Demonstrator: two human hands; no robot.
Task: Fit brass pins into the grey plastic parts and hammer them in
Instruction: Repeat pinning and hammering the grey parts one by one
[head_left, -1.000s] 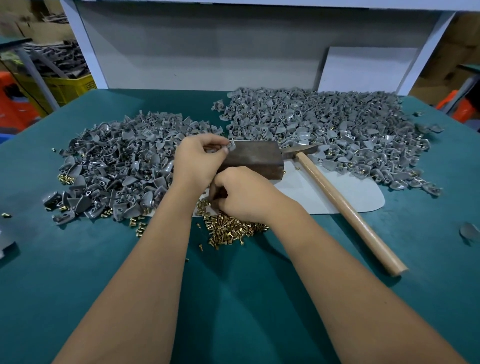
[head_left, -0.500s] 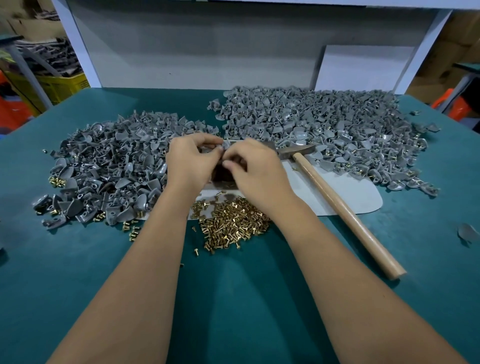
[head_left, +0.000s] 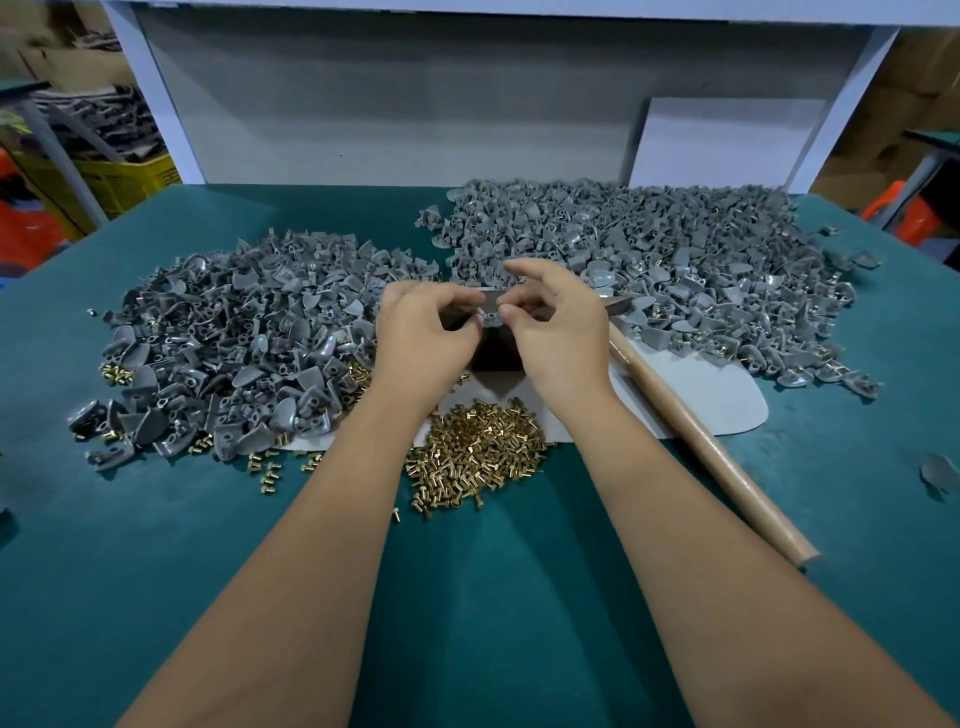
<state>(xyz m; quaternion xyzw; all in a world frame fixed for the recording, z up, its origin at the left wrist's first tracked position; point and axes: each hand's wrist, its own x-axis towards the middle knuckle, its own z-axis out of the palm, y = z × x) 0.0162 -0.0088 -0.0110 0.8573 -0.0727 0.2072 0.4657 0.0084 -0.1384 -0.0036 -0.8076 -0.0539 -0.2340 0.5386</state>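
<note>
Green table (head_left: 156, 597) under everything. Right pile (head_left: 675, 260) of grey parts is the biggest, running far-centre to far-right; some parts in it show brass. Left pile (head_left: 234, 332) is smaller, sitting left of my hands. Grey mat (head_left: 727, 395) lies under the work spot, its right end bare.

Hammer (head_left: 696, 447): long axis runs diagonally, wooden handle end pointing near-right toward me, head end far-left, mostly hidden behind my right hand. Dark block (head_left: 493, 353) sits on the mat between my hands, mostly covered.

Pins (head_left: 478, 447) are heaped just near of the block, between my forearms; a few strays lie by the left pile's near edge.

Left hand (head_left: 421, 338) has its fingers curled, pinching one grey part (head_left: 491, 309) from the left, above the block. Right hand (head_left: 556, 332) meets it from the right: thumb and forefinger pinched at the part, the other fingers lifted and loosely spread. Can't tell whether a pin is between those fingertips, too small. Can't make out the part's orientation either; it's mostly hidden by my fingers.
</note>
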